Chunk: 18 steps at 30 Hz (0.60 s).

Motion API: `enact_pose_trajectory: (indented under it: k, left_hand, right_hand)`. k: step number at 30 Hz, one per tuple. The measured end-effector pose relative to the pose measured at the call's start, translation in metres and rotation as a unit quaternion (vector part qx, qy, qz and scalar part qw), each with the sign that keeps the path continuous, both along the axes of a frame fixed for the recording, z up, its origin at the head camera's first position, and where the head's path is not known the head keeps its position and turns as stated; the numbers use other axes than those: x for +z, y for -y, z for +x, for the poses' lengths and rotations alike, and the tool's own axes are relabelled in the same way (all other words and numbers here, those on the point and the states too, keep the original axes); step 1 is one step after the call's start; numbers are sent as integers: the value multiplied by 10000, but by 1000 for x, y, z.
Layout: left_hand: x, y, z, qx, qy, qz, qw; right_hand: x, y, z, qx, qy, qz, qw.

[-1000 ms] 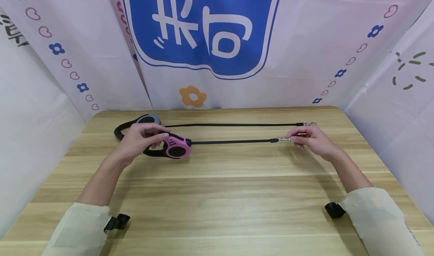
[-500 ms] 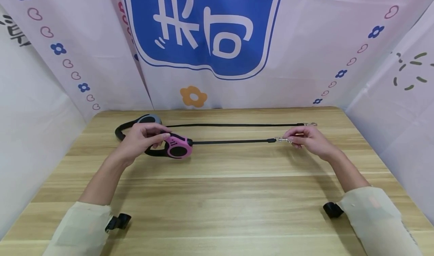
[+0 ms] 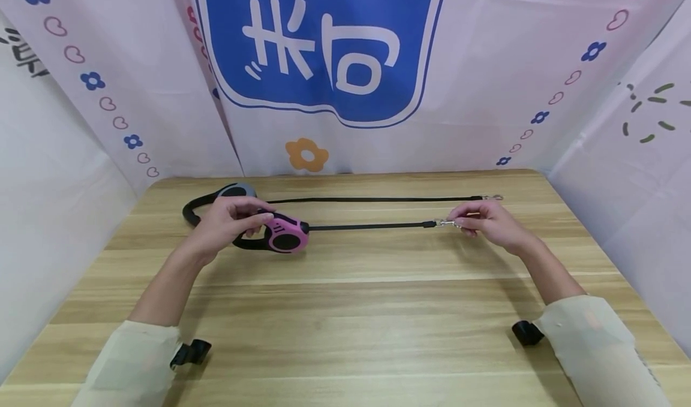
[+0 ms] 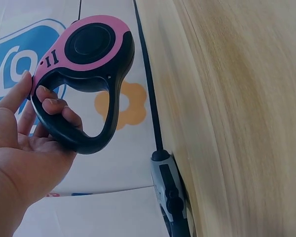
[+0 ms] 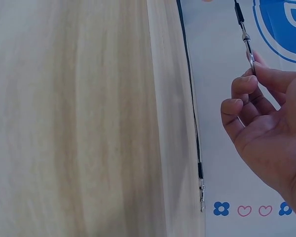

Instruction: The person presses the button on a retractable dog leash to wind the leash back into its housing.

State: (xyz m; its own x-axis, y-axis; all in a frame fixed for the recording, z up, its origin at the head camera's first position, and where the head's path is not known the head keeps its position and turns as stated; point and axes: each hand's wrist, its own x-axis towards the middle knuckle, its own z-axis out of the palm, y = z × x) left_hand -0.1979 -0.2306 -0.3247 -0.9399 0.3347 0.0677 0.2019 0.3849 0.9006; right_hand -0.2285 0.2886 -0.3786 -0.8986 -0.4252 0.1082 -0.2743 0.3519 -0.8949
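Observation:
A pink and black retractable dog leash [image 3: 286, 234] is held up by my left hand [image 3: 224, 224], whose fingers curl through and round its black handle [image 4: 81, 136]. Its black strap [image 3: 372, 226] runs straight out to the right. At the strap's far end, my right hand [image 3: 488, 224] pinches the silver metal clip [image 3: 447, 223] between thumb and fingers. In the right wrist view the clip [image 5: 250, 52] shows at the fingertips, the other fingers loosely bent. Behind, a grey and black retractable leash [image 3: 237, 189] lies on the table, partly hidden by my left hand.
The grey leash's strap [image 3: 367, 199] stretches along the back of the wooden table [image 3: 345, 335], ending in a metal clip [image 3: 492, 197]. A printed white cloth [image 3: 378, 149] hangs behind the table's back edge, and white cloth [image 3: 48, 155] also stands at the sides.
My right hand has shifted slightly left with the clip. My left hand and the pink leash have moved very slightly right. The grey leash stays in place.

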Motion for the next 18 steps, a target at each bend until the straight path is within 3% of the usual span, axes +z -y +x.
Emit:
enact_pose_trajectory:
  k: [18]
  left_hand:
    - [-1, 1, 0, -44, -48, 17, 10000]
  right_hand:
    - [4, 7, 1, 79, 51, -25, 10000]
